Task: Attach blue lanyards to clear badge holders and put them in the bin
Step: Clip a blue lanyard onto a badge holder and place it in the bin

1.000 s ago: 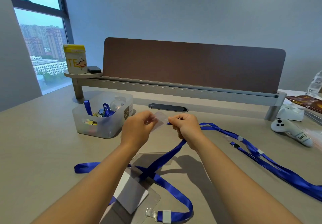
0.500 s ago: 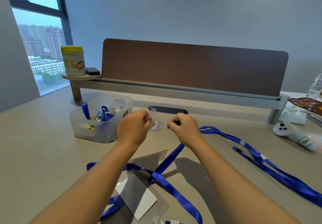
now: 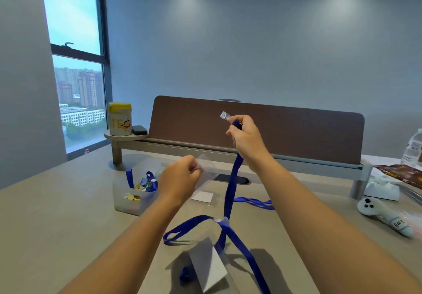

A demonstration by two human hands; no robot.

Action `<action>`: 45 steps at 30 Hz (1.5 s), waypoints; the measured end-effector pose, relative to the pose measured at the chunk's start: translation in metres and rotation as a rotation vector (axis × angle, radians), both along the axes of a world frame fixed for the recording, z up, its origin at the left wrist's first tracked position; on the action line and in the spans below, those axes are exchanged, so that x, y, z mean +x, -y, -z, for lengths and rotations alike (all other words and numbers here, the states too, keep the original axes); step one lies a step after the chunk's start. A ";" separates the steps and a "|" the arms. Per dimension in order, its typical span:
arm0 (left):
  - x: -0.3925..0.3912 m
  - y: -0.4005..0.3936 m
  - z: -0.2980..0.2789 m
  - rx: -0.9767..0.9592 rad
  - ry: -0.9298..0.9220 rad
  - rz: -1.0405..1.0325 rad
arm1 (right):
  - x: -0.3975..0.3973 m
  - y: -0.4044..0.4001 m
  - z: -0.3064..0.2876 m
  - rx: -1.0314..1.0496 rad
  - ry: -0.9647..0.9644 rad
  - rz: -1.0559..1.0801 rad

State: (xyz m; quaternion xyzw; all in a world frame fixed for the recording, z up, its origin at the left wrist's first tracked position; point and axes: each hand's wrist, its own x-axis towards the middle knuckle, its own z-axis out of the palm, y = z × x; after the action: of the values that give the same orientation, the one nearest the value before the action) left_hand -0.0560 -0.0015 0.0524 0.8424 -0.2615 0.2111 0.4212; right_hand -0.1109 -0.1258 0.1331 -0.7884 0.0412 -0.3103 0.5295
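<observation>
Where your hands had met at the holder (image 3: 206,168), your right hand (image 3: 247,143) lifted the lanyard (image 3: 230,193) clip away unattached, your left hand (image 3: 180,179) pinching the holder.

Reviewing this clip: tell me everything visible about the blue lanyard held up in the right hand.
The blue lanyard is a flat, woven-looking ribbon. The right hand grips it near its top end, raised above the desk, where a small clear clip sticks out above the fingers. The strap hangs down steeply to a pale fitting, where the bands meet, then trails across the desk toward the camera.
</observation>
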 end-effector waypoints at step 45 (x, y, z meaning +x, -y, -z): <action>-0.012 0.018 0.073 0.123 -0.162 -0.035 | -0.012 0.054 0.144 -0.174 -0.640 0.071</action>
State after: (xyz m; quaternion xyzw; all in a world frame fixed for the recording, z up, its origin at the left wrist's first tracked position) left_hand -0.0680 -0.0193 -0.0204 0.8854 -0.2241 0.1331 0.3848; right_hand -0.1226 -0.1798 -0.0109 -0.8863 0.2064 -0.0677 0.4090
